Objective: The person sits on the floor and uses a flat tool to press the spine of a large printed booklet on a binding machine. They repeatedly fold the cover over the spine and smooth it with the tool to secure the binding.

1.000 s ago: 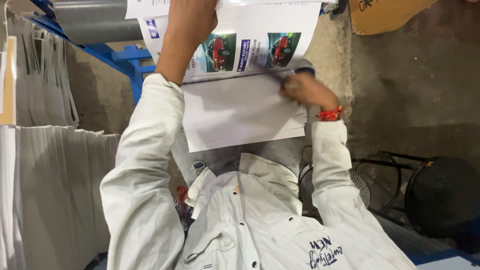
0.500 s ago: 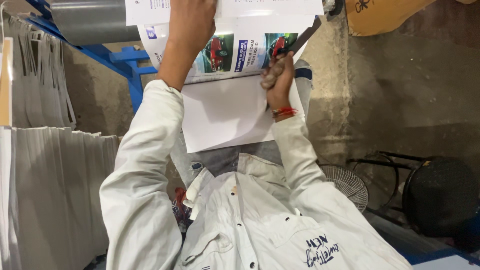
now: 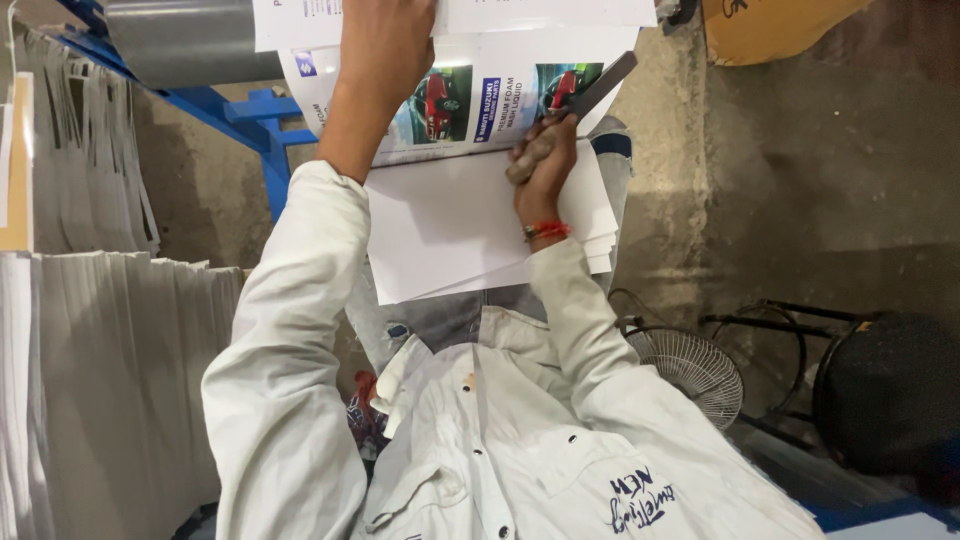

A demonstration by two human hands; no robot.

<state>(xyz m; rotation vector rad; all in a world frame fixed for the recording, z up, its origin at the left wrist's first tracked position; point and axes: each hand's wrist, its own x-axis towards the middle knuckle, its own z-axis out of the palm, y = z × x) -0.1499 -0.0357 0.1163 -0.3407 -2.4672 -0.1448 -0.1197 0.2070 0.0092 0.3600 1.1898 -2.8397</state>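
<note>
My left hand (image 3: 385, 60) presses flat on a pile of printed sheets (image 3: 470, 100) that show red cars and blue labels. Below them lies a stack of plain white sheets (image 3: 450, 230), slightly fanned at its right edge. My right hand (image 3: 540, 165), with a red thread on the wrist, grips the wooden handle of a flat-bladed tool (image 3: 600, 85). The dark blade points up and to the right across the printed sheets. Both arms wear white shirt sleeves.
Tall stacks of white paper (image 3: 100, 380) fill the left side. A blue metal frame (image 3: 250, 120) and a grey roller (image 3: 180, 40) stand at upper left. A small wire fan (image 3: 690, 365) and a black round seat (image 3: 890, 400) sit at right, brown cardboard (image 3: 770, 25) at top right.
My right hand has moved from the right edge of the white stack up and left, and the blade now tilts up over the printed sheets. My left hand stays pressed in place.
</note>
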